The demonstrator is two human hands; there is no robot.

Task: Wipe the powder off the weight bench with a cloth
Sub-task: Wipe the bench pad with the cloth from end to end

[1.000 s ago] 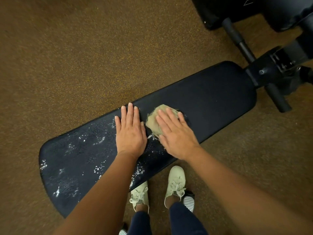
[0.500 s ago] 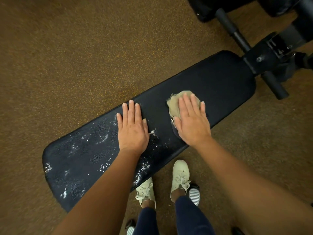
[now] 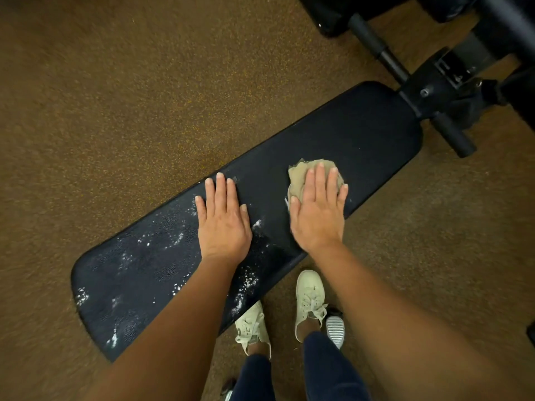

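Weight bench (image 3: 362, 146) — long black padded pad, rounded ends, lying diagonally from lower left to upper right over brown speckled floor. White powder (image 3: 173, 241) scattered in flecks and smears over the lower-left half, thicker along the near edge and at the far-left end; upper-right half looks clean and dark. Cloth (image 3: 301, 175) — small beige rag, bunched up, pressed flat on the pad's middle-right part, mostly covered, its crumpled top and left edge showing.

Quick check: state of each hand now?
Left hand: open, flat on the bench, holding nothing.
Right hand: open, pressing the cloth.
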